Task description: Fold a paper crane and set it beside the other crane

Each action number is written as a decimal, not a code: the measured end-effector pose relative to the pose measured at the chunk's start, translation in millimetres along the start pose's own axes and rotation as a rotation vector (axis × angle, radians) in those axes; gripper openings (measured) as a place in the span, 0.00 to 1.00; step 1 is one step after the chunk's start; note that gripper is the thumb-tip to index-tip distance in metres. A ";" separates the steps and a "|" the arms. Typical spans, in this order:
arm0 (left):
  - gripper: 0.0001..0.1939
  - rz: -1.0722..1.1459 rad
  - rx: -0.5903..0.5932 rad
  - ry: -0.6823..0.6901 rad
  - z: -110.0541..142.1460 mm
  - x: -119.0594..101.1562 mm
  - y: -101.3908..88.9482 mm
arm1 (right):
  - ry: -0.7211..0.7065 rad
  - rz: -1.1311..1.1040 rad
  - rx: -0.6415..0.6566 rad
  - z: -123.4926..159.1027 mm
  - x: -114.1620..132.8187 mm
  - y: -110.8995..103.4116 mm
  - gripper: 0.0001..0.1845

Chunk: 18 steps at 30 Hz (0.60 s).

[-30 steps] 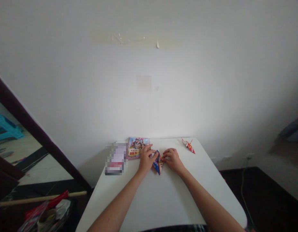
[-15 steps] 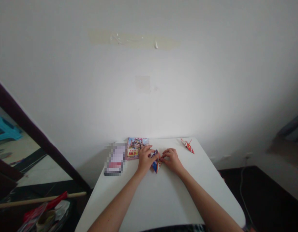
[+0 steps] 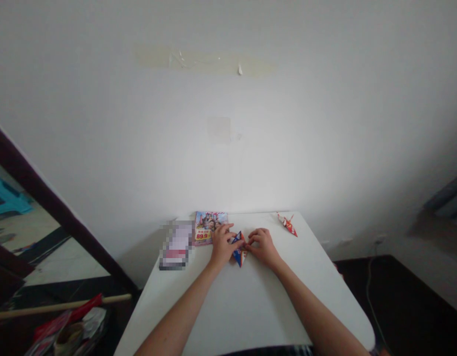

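Note:
A small piece of folded origami paper point(image 3: 239, 256), blue with orange and white, sits between my two hands over the white table point(image 3: 247, 306). My left hand point(image 3: 223, 243) grips its left side, thumb across the paper. From the right, my right hand point(image 3: 263, 245) pinches the paper's right edge between thumb and fingertips. Part of the fold is hidden under the fingers. Behind my left hand lies a colourful printed sheet point(image 3: 204, 225) with a large price on it, partly covered by the fingers.
A red and white folded paper crane point(image 3: 288, 225) rests at the table's back right. At the left edge lies a blurred-out phone-like object point(image 3: 176, 244). The wall point(image 3: 228, 173) stands right behind the table. On the floor at left are a wooden stick point(image 3: 117, 298) and bagged items.
Both hands stay around the folded paper with small finger movements; the right fingertips have moved slightly inward onto it. The whole view has shifted a little.

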State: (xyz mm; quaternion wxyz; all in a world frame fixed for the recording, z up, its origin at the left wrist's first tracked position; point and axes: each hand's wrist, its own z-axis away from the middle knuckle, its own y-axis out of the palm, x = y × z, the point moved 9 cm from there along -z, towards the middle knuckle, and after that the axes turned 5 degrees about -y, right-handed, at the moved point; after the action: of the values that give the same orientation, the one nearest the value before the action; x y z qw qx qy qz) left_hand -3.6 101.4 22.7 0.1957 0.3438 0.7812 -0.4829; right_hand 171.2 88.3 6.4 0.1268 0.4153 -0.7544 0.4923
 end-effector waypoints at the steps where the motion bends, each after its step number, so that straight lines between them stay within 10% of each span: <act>1: 0.07 0.004 -0.001 -0.001 0.1 -0.5 0.0 | 0.000 0.000 0.001 0.2 0.3 -0.2 0.04; 18: 0.07 -0.007 0.014 -0.033 0.9 -3.3 0.7 | -0.027 -0.036 -0.072 1.6 2.5 -6.4 0.06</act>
State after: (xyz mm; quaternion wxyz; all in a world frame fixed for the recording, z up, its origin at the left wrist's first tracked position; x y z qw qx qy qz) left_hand -0.8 99.7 24.0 0.2045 0.3343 0.7758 -0.4945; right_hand 174.8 84.6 11.2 0.1402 0.4306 -0.7655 0.4571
